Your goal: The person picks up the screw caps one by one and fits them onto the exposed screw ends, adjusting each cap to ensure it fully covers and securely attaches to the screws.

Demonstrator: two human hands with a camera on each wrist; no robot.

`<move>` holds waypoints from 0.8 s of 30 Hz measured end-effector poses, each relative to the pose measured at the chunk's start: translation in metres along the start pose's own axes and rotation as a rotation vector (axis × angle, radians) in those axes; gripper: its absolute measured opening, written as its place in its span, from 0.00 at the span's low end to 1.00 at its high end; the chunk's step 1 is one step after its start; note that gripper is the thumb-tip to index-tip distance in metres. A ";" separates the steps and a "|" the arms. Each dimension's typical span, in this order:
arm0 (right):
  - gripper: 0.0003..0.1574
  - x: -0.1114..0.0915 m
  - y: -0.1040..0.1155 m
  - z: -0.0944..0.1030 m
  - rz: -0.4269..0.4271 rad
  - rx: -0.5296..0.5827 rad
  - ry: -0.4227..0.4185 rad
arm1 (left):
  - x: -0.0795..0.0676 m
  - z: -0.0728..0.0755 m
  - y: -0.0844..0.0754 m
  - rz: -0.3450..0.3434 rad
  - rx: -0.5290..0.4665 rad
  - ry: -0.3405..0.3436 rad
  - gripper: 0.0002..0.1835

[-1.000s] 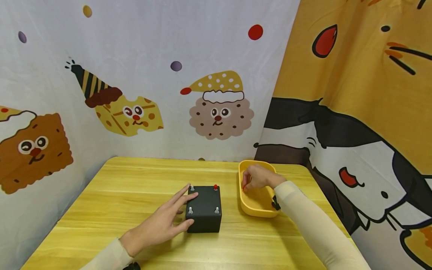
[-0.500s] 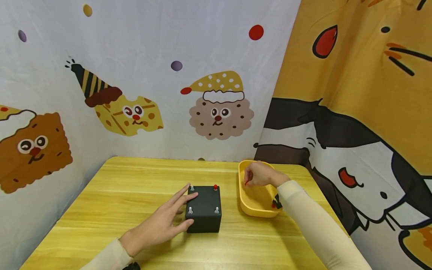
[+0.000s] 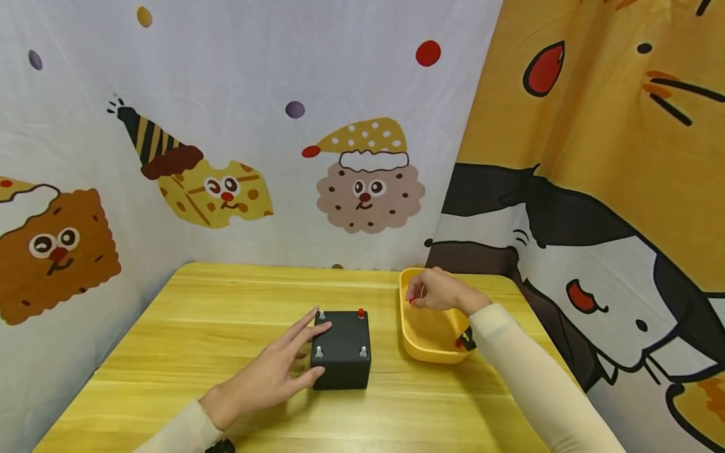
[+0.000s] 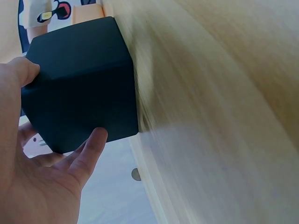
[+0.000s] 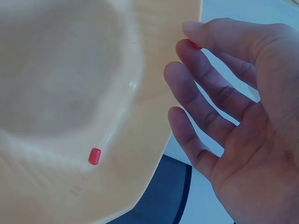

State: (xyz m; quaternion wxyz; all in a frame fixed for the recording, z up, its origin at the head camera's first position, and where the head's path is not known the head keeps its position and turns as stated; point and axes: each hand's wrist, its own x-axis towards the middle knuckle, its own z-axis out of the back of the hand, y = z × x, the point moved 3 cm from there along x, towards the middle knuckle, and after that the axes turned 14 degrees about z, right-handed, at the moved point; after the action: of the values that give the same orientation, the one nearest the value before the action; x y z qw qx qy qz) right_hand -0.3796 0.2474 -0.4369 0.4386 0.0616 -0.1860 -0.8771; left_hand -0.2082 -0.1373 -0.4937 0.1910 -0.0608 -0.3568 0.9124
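Observation:
A black box [image 3: 341, 343] stands on the table, with silver posts [image 3: 363, 352] near the corners of its top. A small red cap [image 3: 360, 313] sits on the far right post. My left hand [image 3: 266, 374] rests against the box's left side, its fingers mostly straight. In the left wrist view, the thumb [image 4: 25, 71] touches the black box near an edge. Over the yellow tray [image 3: 433, 357], my right hand [image 3: 442, 291] pinches a small red piece [image 5: 195, 45] between thumb and index finger, mostly covered by the fingertips. Another red cap [image 5: 95, 156] lies inside the tray.
The wooden table [image 3: 226, 296] carries the box near its middle and the tray at the right. Close behind the table hangs a printed white cloth [image 3: 255, 75]. A yellow cartoon cloth [image 3: 566, 138] hangs along the right side.
My right hand has lifted slightly from the tray's bottom and shifted a little to the right, the red piece between its fingertips. My left hand and the black box stay in place.

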 end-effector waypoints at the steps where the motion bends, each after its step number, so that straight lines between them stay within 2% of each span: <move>1: 0.05 -0.001 0.001 0.001 0.010 -0.004 0.000 | 0.000 0.000 0.000 -0.001 -0.002 0.000 0.42; 6: 0.07 -0.004 0.004 0.003 0.041 -0.024 -0.014 | 0.000 0.001 0.001 -0.002 -0.004 0.001 0.42; 24: 0.07 -0.011 0.013 0.007 0.019 -0.007 -0.117 | 0.000 0.000 0.002 0.007 -0.004 -0.011 0.42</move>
State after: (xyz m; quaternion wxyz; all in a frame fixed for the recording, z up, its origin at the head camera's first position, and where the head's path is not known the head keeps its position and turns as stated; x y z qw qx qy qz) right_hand -0.3650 0.2509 -0.4262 0.4356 0.0068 -0.2090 -0.8755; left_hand -0.2083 -0.1384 -0.4951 0.1858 -0.0575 -0.3596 0.9126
